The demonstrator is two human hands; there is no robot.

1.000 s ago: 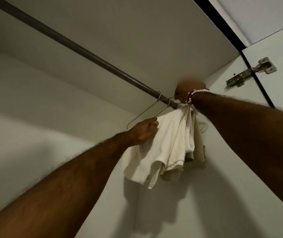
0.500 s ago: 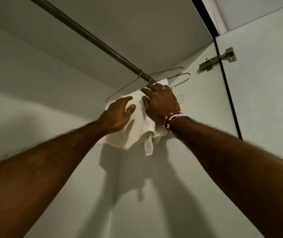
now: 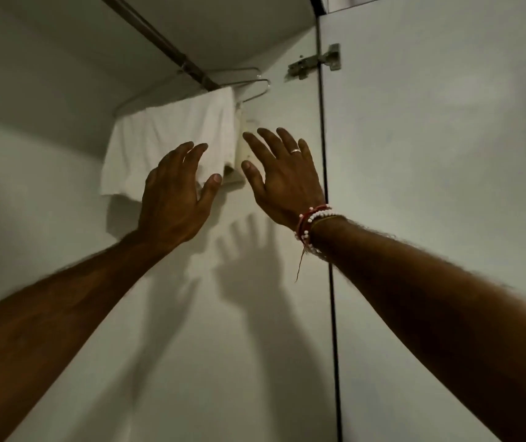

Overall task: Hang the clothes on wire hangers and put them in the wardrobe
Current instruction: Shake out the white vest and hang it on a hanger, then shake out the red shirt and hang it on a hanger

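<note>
A white garment (image 3: 172,138) hangs folded over a wire hanger (image 3: 256,87) on the dark wardrobe rod (image 3: 156,43), close to the right inner wall. A second bare wire hanger (image 3: 242,71) hangs just behind it. My left hand (image 3: 175,199) is raised below the garment's lower edge, fingers spread and holding nothing. My right hand (image 3: 282,177), with a ring and beaded bracelets at the wrist, is raised beside the garment's right edge, fingers straight, also empty. Neither hand plainly touches the cloth.
The wardrobe's white side wall (image 3: 229,314) is right behind the hands. A white door (image 3: 446,186) stands to the right on a metal hinge (image 3: 317,62). The wardrobe's top panel (image 3: 239,27) is just above the rod.
Both hands have let go of the garment and drawn back from it, fingers now spread. The garment hangs flatter over the hanger than before.
</note>
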